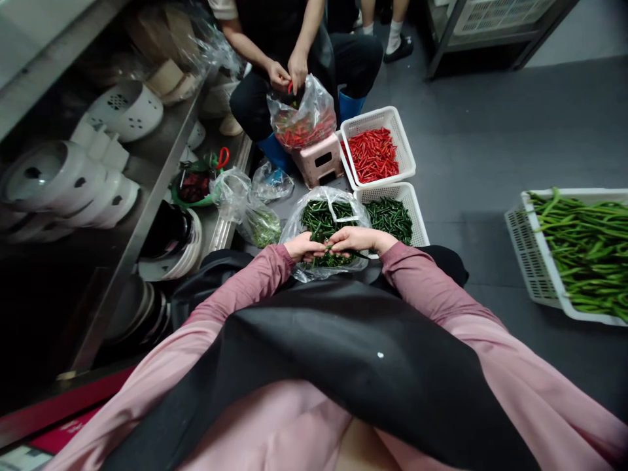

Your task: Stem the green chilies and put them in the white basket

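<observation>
Over an open clear plastic bag [289,229] of green chilies [321,219], my left hand [305,247] and my right hand [357,241] meet at the fingertips. Both hands are closed in a pinch. A green chili shows between the fingers of my right hand, its dark end sticking out to the right below the palm. What my left fingertips pinch is too small to make out. Right behind my right hand stands a white basket [418,222] with more green chilies [390,219]. Another white basket [406,147] behind it holds red chilies [373,156].
Across from me, a person's hands [289,70] hold a red chili above a bag of red chilies [304,127] on a pink stool [318,160]. Metal shelving [161,163] with dishes runs along the left. A basket of long green peppers [583,255] stands at the right.
</observation>
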The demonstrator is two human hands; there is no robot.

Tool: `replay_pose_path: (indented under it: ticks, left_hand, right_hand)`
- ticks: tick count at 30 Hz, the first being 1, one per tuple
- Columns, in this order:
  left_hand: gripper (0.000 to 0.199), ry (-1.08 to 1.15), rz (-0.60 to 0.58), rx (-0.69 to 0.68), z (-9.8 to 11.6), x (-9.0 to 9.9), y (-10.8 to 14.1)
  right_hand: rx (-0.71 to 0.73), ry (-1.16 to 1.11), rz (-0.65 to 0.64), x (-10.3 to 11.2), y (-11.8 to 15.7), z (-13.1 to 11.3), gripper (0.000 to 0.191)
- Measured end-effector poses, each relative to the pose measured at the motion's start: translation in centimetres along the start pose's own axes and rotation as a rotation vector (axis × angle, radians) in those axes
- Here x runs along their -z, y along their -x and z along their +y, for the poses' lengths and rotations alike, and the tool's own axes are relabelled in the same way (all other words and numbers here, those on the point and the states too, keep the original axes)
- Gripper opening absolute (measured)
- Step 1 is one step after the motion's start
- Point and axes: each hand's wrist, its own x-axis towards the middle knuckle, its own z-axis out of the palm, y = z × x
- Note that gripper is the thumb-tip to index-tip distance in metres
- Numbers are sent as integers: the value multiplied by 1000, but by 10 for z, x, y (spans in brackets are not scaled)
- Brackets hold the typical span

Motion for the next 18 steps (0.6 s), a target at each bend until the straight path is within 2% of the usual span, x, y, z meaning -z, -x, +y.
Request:
replay_pose_path:
  ticks: [3,6,9,11,13,14,18]
  left_hand:
    - [34,51,-46,-22,4,-3,3]
    - [32,84,9,-77,9,-3,3]
    - [29,83,75,-95,12,-1,1]
    - [29,69,105,-98,11,1,-1]
    - [29,19,180,-117,8,1,-4]
    - [28,-17,234,-129,6,-1,-7]
    - [22,-119,463,-146,-2,-10,-20]
  right_hand:
    - [39,-174,-23,-5,3,-4,25]
    - [102,-297,70,-8,4,-5,25]
    - [109,-325,240,-4,1,-2,25]
    - [107,-330,440,2,0,1,25]
    - [102,-300,634,6,0,2,24]
    - [89,-259,688,7,-1,3,24]
    - [32,79,736,-5,-6,3,25]
